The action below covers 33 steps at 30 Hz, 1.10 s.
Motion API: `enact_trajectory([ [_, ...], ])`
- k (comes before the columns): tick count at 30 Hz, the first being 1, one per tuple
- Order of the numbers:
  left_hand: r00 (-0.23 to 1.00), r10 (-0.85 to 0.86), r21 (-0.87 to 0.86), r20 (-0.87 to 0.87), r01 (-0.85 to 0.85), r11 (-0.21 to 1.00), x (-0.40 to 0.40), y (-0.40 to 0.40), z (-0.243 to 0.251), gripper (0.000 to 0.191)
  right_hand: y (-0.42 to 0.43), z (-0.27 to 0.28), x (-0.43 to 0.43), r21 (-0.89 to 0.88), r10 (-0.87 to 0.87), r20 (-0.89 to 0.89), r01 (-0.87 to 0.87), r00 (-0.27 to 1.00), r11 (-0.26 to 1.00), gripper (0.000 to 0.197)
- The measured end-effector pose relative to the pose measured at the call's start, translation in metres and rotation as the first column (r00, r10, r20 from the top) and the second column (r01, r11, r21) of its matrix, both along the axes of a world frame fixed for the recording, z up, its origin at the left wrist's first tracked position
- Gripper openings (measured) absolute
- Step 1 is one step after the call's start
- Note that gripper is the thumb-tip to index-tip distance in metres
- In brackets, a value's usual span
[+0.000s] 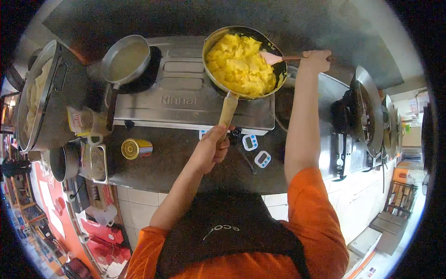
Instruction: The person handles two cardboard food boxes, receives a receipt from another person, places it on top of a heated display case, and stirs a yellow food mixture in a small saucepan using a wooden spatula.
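Note:
My left hand [211, 148] is closed around the pale handle of a deep frying pan [230, 94], which rests over the right part of a Rinnai gas stove [156, 111]. Soft yellow food [240, 64], resembling scrambled eggs, fills most of the pan. My right hand [315, 61] grips the brown handle of a spatula [271, 58]; its pale pink blade touches the food at the pan's right side. A metal pan [126, 61] holding cloudy liquid sits at the stove's left.
A tin can [136, 149] lies on its side or stands left of my left hand. Two white timers [250, 142] are at the stove's front. At far left is a large pot [62, 101], near a plastic jug [87, 122]. More woks [366, 111] line the right.

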<state>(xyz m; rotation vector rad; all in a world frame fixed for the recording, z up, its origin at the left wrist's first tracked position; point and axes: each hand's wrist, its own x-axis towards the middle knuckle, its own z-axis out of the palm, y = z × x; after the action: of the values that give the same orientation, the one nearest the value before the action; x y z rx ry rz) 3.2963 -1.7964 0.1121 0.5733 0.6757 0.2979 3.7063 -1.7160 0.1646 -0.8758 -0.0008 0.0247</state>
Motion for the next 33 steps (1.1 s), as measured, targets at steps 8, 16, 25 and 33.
enact_trajectory([
  [8,0.998,0.029,-0.049,-0.048,-0.032,0.998,-0.002,-0.002,-0.004,0.036,-0.035,0.048,-0.157,-0.07,0.251,0.431,-0.245,0.867,0.967,0.043],
  [16,1.0,0.015,-0.029,-0.012,-0.015,0.999,-0.001,-0.004,-0.001,0.035,-0.105,0.005,-0.23,-0.401,0.487,0.791,-0.286,0.37,0.87,0.05],
  [25,1.0,0.016,-0.025,-0.012,-0.017,1.0,-0.002,-0.003,-0.003,0.036,-0.093,0.078,-0.152,0.087,0.284,0.661,-0.447,0.695,0.89,0.042],
  [33,0.998,0.01,-0.01,-0.059,-0.011,1.0,0.0,-0.004,0.002,0.039,-0.041,0.023,-0.034,-0.124,0.118,0.25,-0.089,0.961,0.988,0.03],
])
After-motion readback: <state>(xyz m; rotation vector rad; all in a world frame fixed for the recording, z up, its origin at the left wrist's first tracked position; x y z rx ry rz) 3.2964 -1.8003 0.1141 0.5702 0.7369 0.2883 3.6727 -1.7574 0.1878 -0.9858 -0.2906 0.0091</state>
